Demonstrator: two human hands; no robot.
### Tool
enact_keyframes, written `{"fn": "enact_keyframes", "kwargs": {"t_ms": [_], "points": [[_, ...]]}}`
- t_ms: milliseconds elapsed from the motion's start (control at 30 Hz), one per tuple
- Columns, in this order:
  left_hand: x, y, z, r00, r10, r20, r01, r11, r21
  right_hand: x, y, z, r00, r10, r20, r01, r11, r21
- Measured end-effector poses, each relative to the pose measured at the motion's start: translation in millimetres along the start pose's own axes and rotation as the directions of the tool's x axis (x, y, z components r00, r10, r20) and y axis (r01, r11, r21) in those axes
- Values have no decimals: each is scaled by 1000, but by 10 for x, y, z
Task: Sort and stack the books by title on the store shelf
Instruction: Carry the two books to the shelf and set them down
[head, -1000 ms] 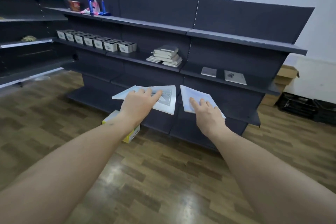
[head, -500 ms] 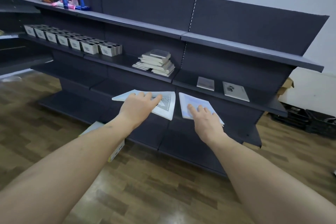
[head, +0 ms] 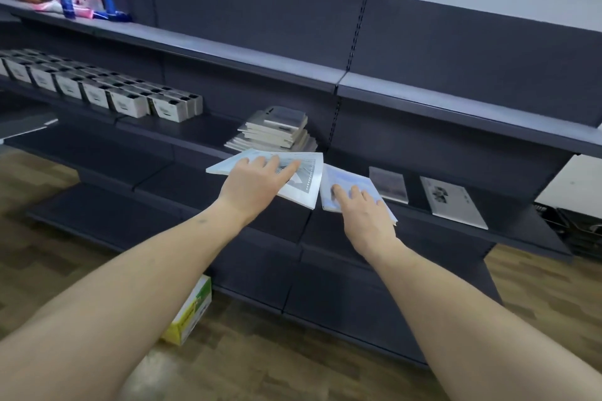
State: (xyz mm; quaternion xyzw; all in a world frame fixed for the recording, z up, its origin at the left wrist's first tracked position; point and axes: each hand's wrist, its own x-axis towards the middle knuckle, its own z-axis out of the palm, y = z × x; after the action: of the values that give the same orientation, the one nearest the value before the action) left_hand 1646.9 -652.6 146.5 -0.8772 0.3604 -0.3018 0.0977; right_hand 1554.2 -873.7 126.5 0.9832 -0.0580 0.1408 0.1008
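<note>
Since a second ago: both hands carry books nearer shelf (head: 208, 137); stack (head: 277, 133) and two flat books at shelf's right end loom larger. Judgement: carry near done, placing by title next.

Left hand (head: 257, 182): fingers spread flat on top of pale books (head: 303, 185), thumb hidden beneath, holding them just before stack.

Right hand (head: 361, 215): fingers on blue book (head: 342, 182), gripping it beside grey book (head: 389, 184); white book (head: 452, 202) further right.

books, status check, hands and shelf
Left hand holds a book, right hand another book. Book stack ahead on shelf. Path unobstructed.
</note>
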Motion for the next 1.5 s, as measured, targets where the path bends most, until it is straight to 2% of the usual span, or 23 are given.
{"fn": "enact_keyframes", "kwargs": {"t_ms": [167,367,500,700,800,933,1033,1133,1300,1400,1500], "points": [[493,-368,578,1000,-12,18,12,1000,27,836,-3,292,999,-34,18,34,999,-10],[1340,-809,1248,997,34,-66,-28,995,94,1910,-34,694,998,-69,-10,69,996,-54],[1786,-1025,1663,996,15,-90,-6,995,97,2622,-123,838,997,-75,-35,70,991,-112],[2259,-1443,2329,993,60,-98,-55,997,52,3367,-266,1180,999,-11,39,17,986,-167],[2519,-1634,2709,991,76,-106,-77,997,-3,3647,-322,1292,992,81,96,-64,982,-175],[2835,-1820,3150,993,106,-43,-108,993,-48,3948,-300,1401,969,210,131,-189,970,-151],[3008,-1866,3341,984,92,152,-78,992,-98,4077,-257,1489,945,303,122,-284,947,-152],[3120,-1854,3508,924,129,359,-49,973,-224,4119,-230,1537,933,336,126,-315,935,-160],[3299,-1796,3554,852,183,490,42,910,-413,4204,-260,1519,940,320,114,-301,940,-161],[3298,-1790,3483,843,186,505,139,831,-538,4272,-383,1460,955,272,120,-258,958,-123],[3239,-1840,3406,910,194,367,88,775,-626,4351,-553,1410,972,192,133,-184,980,-73]]}}
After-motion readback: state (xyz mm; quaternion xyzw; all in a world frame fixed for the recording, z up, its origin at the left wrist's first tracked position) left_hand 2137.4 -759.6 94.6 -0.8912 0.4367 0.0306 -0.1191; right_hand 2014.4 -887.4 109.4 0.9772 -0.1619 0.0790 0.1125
